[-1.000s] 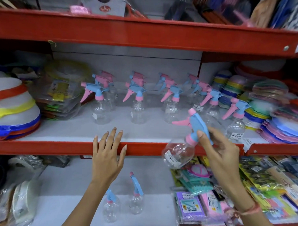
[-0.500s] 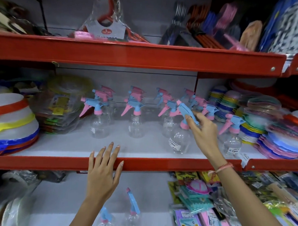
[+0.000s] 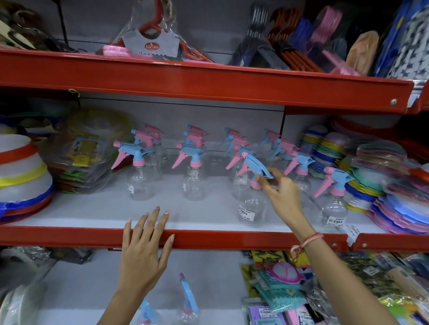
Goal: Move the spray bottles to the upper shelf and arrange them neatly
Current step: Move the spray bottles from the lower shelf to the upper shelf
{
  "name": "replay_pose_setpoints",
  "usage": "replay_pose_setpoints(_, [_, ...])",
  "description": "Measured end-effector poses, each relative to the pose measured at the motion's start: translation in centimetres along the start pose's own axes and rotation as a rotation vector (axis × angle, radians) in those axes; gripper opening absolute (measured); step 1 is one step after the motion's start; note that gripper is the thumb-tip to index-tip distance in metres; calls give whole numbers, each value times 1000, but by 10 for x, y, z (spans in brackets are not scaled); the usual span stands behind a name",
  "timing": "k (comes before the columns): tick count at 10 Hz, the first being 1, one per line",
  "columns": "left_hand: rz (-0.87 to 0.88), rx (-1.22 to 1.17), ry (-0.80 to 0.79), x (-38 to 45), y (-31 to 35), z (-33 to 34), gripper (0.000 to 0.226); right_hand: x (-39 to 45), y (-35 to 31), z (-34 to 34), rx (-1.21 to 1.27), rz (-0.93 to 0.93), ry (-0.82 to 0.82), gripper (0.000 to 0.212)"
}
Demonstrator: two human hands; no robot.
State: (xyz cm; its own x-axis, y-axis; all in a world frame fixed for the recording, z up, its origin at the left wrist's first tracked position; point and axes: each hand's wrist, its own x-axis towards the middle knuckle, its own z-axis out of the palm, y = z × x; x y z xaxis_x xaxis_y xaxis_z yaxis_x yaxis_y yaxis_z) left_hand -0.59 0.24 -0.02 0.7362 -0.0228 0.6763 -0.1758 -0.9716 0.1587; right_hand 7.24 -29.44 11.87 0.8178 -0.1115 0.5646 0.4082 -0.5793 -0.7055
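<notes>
Clear plastic spray bottles [image 3: 194, 172], all seemingly empty, line the upper shelf [image 3: 206, 239] in rows. The right hand [image 3: 284, 196] pinches the sprayer of the newest bottle [image 3: 252, 200], standing near the front. The left hand [image 3: 143, 252] rests open on the shelf edge. Two remaining bottles [image 3: 187, 305] wait below, so most appears done.

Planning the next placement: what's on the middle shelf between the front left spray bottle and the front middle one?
Nothing: in the head view, bare white shelf separates the front left bottle from the front middle bottle.
</notes>
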Motion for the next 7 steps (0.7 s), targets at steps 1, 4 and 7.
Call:
replay_pose_setpoints(1, [-4,-3,10,0,1,0,56,-10,5,5,94,52,-23,51])
replay_pose_setpoints(4, [-13,4,26,0,0,4,57,-45,28,34,-219,50,68,90])
replay_pose_setpoints(7, [-20,19,45,0,1,8,55,-22,51,-4,109,114,-371,81])
